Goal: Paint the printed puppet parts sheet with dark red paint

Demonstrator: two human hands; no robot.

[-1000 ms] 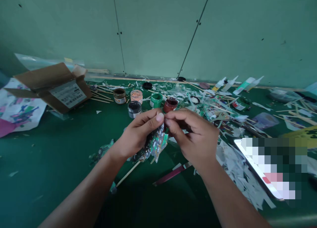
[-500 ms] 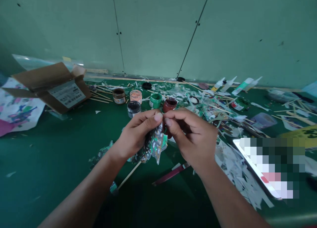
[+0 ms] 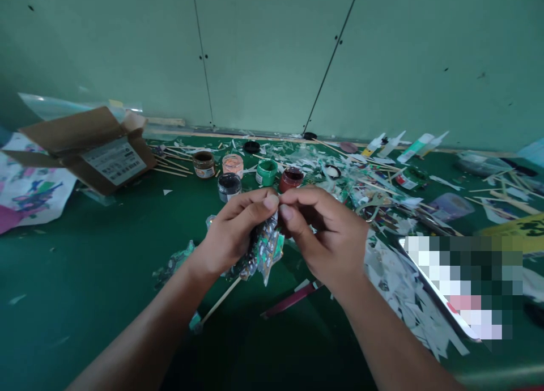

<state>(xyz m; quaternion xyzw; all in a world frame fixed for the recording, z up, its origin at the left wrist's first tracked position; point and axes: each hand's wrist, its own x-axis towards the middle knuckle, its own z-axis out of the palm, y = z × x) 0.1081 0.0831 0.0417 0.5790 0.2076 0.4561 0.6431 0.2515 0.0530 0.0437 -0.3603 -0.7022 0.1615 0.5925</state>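
Both hands meet above the green table (image 3: 85, 255). My left hand (image 3: 232, 235) is closed round a crumpled, multicoloured paper piece (image 3: 262, 250) that hangs below its fingers. My right hand (image 3: 323, 232) pinches the top edge of the same piece, thumb and forefinger pressed together beside the left fingertips. A thin wooden stick (image 3: 219, 302) lies on the table just under the left wrist, and a dark red strip (image 3: 291, 299) lies under the right wrist.
Several small paint jars (image 3: 267, 171) stand behind the hands. An open cardboard box (image 3: 91, 147) sits at the left, over printed paper (image 3: 25, 192). Paper scraps (image 3: 403, 289), sticks and glue tubes (image 3: 385, 143) litter the right side. A blurred device (image 3: 459, 283) lies at the right. A green wall rises behind.
Both hands have shifted slightly left and down with the paper piece; the grip is the same. The view has drifted a little.
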